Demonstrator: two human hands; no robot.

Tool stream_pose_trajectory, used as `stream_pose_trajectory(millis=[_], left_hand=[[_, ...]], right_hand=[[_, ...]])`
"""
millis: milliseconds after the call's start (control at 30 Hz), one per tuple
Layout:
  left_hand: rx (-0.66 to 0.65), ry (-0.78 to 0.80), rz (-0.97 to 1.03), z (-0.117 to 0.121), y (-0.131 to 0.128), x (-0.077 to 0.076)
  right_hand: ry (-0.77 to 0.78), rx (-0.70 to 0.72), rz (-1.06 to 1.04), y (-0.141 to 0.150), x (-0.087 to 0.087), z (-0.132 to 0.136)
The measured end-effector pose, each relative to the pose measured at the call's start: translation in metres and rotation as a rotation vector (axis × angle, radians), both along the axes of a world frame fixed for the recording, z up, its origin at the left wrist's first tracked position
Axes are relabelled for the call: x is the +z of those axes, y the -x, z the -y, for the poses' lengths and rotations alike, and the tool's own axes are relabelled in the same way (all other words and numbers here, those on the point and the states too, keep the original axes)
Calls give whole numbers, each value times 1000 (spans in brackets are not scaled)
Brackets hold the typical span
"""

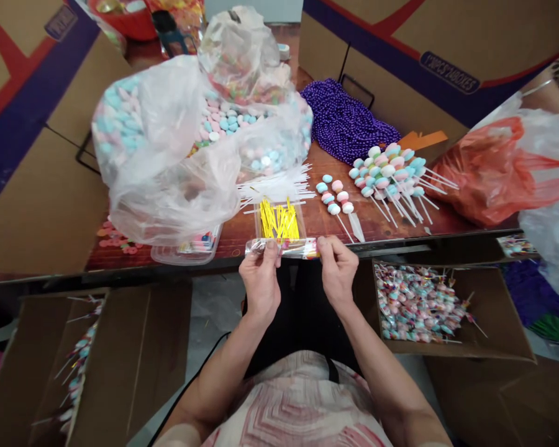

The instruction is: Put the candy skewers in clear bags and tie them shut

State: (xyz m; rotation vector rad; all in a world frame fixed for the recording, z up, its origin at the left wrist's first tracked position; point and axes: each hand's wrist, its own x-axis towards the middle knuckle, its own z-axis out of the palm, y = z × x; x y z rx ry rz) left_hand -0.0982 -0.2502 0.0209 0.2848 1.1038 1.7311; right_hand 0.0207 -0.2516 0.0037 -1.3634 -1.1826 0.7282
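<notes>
My left hand (pixel 261 279) and my right hand (pixel 338 270) both pinch a clear cellophane-wrapped candy skewer (pixel 284 247), held level at the table's near edge. Just beyond it lies a small clear tray of yellow twist ties (pixel 279 218). White sticks (pixel 274 186) spread out behind the tray. Unwrapped candy skewers with pink, blue and white sweets lie in a pile (pixel 391 171) to the right, and two more skewers (pixel 335 198) lie nearer.
Big clear bags of pastel candies (pixel 168 143) fill the table's left and middle. Purple bead strings (pixel 345 121) lie at the back. An orange bag (pixel 489 167) sits right. A cardboard box of wrapped skewers (pixel 419 304) stands below right, another box (pixel 79 360) below left.
</notes>
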Motion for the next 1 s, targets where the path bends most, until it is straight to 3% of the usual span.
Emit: stream_pose_trajectory(millis=[100,167,300,400,467,567,667,767,867,1000], left_hand=[[48,11,56,-12,6,1],[60,35,100,-19,14,1],[61,122,182,-28,30,0],[56,173,232,-31,36,0],[54,192,235,-32,38,1],[64,197,230,-34,43,1],[72,180,236,-36,49,-1],[57,176,230,-35,52,-3],[43,166,223,-32,50,-4],[45,159,213,-28,45,-4]], right_hand=[[-41,-155,171,-19,-6,-24],[-42,-215,426,-35,-13,-39],[91,-233,911,-56,-29,-59],[178,-219,1047,-60,-37,-67],[180,-241,1017,-59,-38,-69],[63,-258,813,-57,-32,-60],[-79,-175,518,-53,-19,-34],[-116,-99,339,-47,-5,-2],[-151,-29,349,-43,4,20],[-201,39,454,-43,6,29]])
